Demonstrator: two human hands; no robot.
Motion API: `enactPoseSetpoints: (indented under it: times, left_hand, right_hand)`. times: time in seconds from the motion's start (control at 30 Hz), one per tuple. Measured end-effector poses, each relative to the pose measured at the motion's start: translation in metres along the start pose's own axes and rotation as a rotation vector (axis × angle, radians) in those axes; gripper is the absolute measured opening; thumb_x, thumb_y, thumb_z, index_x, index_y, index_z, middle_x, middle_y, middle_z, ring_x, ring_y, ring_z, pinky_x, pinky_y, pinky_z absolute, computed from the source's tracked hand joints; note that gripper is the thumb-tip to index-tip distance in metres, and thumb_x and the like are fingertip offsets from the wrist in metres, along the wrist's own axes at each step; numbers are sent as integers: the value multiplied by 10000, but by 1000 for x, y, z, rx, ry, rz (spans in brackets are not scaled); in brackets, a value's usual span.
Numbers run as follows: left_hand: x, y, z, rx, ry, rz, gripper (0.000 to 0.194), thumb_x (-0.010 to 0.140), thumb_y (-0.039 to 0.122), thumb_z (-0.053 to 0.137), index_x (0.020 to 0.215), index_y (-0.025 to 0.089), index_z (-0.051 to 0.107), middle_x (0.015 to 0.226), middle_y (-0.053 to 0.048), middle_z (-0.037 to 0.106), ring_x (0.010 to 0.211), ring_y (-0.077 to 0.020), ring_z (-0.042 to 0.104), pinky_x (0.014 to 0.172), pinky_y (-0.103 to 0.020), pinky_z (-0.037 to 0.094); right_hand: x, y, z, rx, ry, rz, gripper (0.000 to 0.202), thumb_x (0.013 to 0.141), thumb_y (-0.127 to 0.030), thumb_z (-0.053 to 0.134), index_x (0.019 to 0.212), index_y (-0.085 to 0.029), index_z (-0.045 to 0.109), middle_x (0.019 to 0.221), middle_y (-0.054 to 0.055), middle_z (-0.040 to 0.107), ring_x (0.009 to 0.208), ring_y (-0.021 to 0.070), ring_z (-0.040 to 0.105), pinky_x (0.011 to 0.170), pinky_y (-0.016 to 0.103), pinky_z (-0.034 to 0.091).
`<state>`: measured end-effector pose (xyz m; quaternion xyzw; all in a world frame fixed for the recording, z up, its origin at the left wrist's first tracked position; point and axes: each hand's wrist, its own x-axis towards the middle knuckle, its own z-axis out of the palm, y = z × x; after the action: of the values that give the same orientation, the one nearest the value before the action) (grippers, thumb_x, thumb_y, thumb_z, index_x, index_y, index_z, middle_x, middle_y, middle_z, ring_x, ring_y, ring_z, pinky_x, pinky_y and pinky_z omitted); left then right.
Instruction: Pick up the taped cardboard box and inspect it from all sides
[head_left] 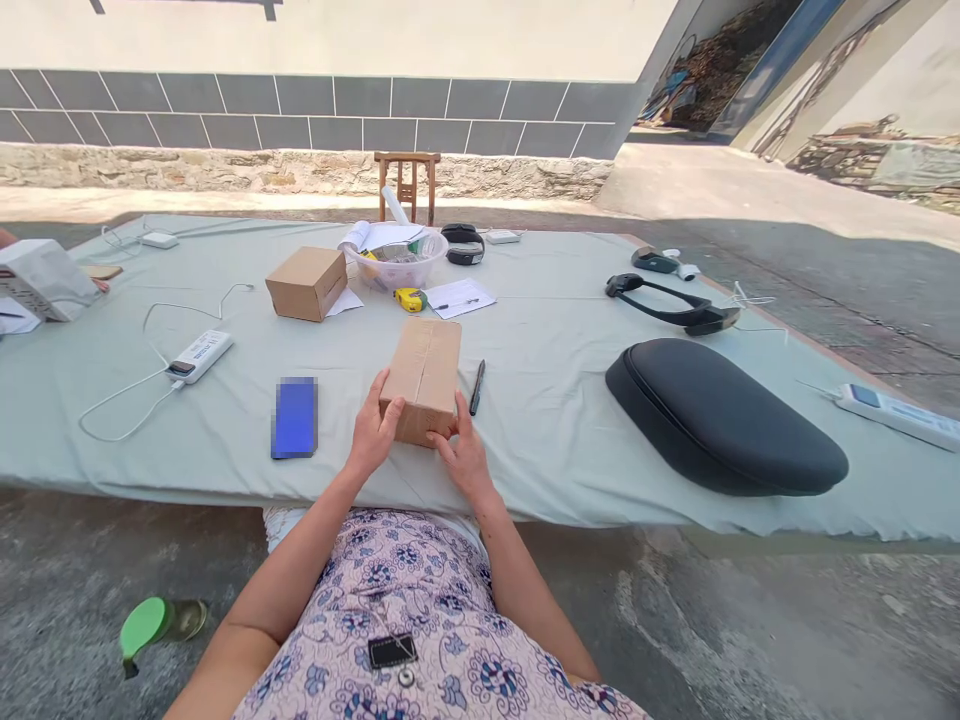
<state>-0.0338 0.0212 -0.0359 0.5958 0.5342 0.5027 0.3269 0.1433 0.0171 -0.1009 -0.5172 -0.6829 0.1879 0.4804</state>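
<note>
A closed brown cardboard box (424, 365) rests on the cloth-covered table in front of me, a seam running along its top. My left hand (375, 425) grips its near left corner, thumb on the top edge. My right hand (463, 455) holds the near right corner, with fingers on the side and the near face. Just right of the box lies a black pen (478, 388). To the left is a phone (294, 418) with a blurred blue screen. Beyond the box are a yellow tape measure (410, 299) and white paper (466, 297) with a pen on it.
Another cardboard box (306, 283) stands beside a plastic basket (397, 268) of items. A black case (724, 415) and headset (675, 305) lie right. A power strip (201, 357) with cables lies left. Another person's hand touches a white box (46, 278) far left.
</note>
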Motion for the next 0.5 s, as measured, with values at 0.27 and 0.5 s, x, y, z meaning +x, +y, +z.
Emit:
enactPoseSetpoints:
  times: [0.27,0.5]
  left_hand:
    - [2,-5,-5,-43,44,-25,635,956,566,476,1495,239,401,1510,-100,515,1372,-259,501,1143,-401,396]
    - [6,-26,-15,-285,112,-69,680,930,628,479,1471,222,408,1497,-124,506,1376,-255,487,1147,-402,400]
  right_hand:
    - [-11,23,12,-236,-10,13,538,897,-456,608,1369,-200,584,910,114,700,847,295,640,778,435,494]
    - [-13,4,7,-5,-47,155,590,936,-435,528,1469,-184,501,891,71,744,771,226,670,748,362,524]
